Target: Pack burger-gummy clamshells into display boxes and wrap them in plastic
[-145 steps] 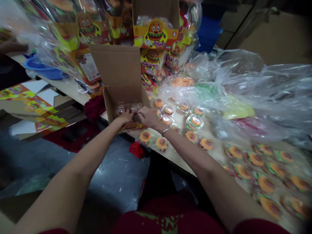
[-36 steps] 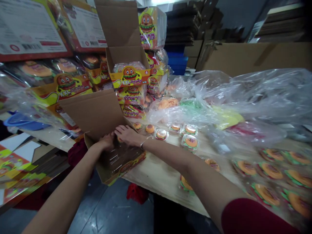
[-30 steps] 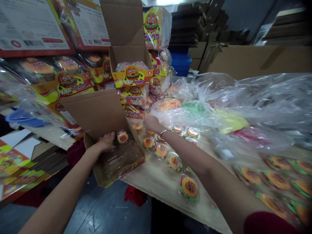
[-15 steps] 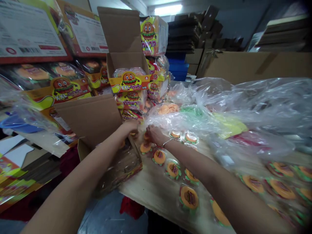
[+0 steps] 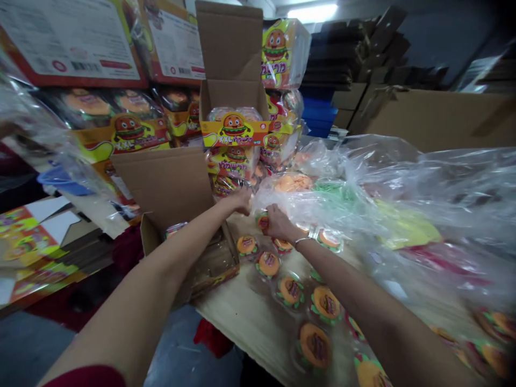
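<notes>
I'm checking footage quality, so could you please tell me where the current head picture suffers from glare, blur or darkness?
Head view: ceiling light blown out; glare streaking the plastic; left hand and right hand slightly soft; lower-right burgers blurred and stretched; upper-right corner nearly black.

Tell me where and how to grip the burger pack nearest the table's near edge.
I'd pinch the burger pack by opposite sides of its round form, from above and picture-left. It lies flat, face up; its left side faces the edge of the table, while other packs lie beyond it and to its right.
</notes>
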### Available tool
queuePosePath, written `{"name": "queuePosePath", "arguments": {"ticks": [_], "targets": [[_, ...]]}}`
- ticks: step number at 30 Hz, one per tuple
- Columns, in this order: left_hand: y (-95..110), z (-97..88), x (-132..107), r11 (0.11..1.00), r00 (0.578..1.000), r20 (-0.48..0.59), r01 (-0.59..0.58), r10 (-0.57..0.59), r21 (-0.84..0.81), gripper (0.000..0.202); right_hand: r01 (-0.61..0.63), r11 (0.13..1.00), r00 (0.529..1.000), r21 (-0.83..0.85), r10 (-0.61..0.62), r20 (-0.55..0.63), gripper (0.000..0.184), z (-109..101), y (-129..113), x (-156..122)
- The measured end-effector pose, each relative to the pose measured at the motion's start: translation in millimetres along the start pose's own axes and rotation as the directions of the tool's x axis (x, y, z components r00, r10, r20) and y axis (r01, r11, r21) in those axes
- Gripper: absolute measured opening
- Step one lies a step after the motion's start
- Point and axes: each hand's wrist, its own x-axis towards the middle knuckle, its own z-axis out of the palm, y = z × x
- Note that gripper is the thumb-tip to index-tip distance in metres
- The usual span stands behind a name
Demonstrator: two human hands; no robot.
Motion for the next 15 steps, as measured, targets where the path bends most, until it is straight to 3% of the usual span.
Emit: {"name": "queuePosePath", "arguments": {"ticks": [2, 4, 5, 6, 8, 10, 13, 15], "targets": [[-6.0, -17.8, -30.2, 0.999, 0.984, -0.177, 0.032, -0.026, 0.029, 0.066, -0.020, 0.996, 0.993, 0.091, 0.030, -0.111, 0.061, -15.0, -5.2, -7.1], [-21.8, -30.7, -71.4, 0.992, 0.914, -0.401, 0.103, -0.067, 0.071, 0.060, 0.015, 0.977, 0.978, 0.214, 0.030, -0.206, 0.069, -32.3, -16.9, -11.1], [-32.6, -32.9, -92.8, 0.982, 0.900, -0.420, 0.168, -0.117, 0.088, 0.060, 0.062, 0.964, 0.975, 0.258, -0.003, -0.224, 0.073, -40.4, -26.2, -11.1], [-44.3, -31.6, -112.7, 0.967, 0.913, -0.375, 0.223, -0.163, 0.122, 0.059, 0.124, 0.952, 0.972, 0.282, -0.060, -0.226, 0.075, -47.4, -37.8, -9.5], [-66.9, -17.8, -143.2, 0.940, 0.953, -0.177, 0.278, -0.244, 0.197, 0.062, 0.284, 0.923, 0.950, 0.261, -0.235, -0.203, 0.075, -56.0, -67.2, -1.8], [-83.3, 6.9, -158.8, 0.924, 0.947, 0.015, 0.309, -0.321, 0.224, 0.058, 0.468, 0.868, 0.881, 0.163, -0.444, -0.164, 0.066, -56.0, -100.3, 9.8], [-93.2, 46.2, -164.1, 0.914, 0.920, 0.114, 0.347, -0.376, 0.213, 0.050, 0.655, 0.756, 0.755, -0.007, -0.654, -0.048, 0.048, -40.8, -142.6, 27.2], [-94.3, 62.8, -165.0, 0.910, 0.914, 0.116, 0.362, -0.389, 0.202, 0.052, 0.677, 0.732, 0.736, -0.077, -0.676, 0.042, 0.048, -25.5, -159.2, 35.2]]}}
